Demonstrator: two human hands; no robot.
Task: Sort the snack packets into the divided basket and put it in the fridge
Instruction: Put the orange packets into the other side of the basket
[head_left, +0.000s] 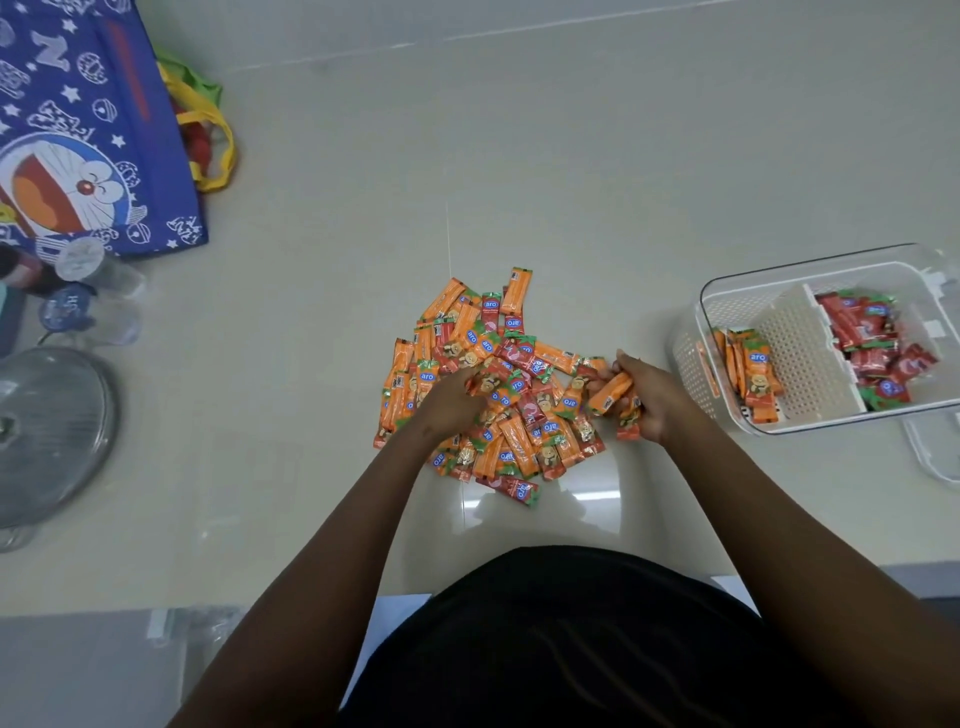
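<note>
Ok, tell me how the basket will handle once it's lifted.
The basket looks like stiff plastic, so it probably won't flex. Red packets outnumber the orange packets in it, so it may tip toward the red side. Loose packets will likely slide.

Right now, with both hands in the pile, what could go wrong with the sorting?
The right hand grips several orange packets at once; one could slip out on the way to the basket. Red and orange packets lie mixed in the pile where the left hand reaches, so a red one could be grabbed and land in the orange compartment.
</note>
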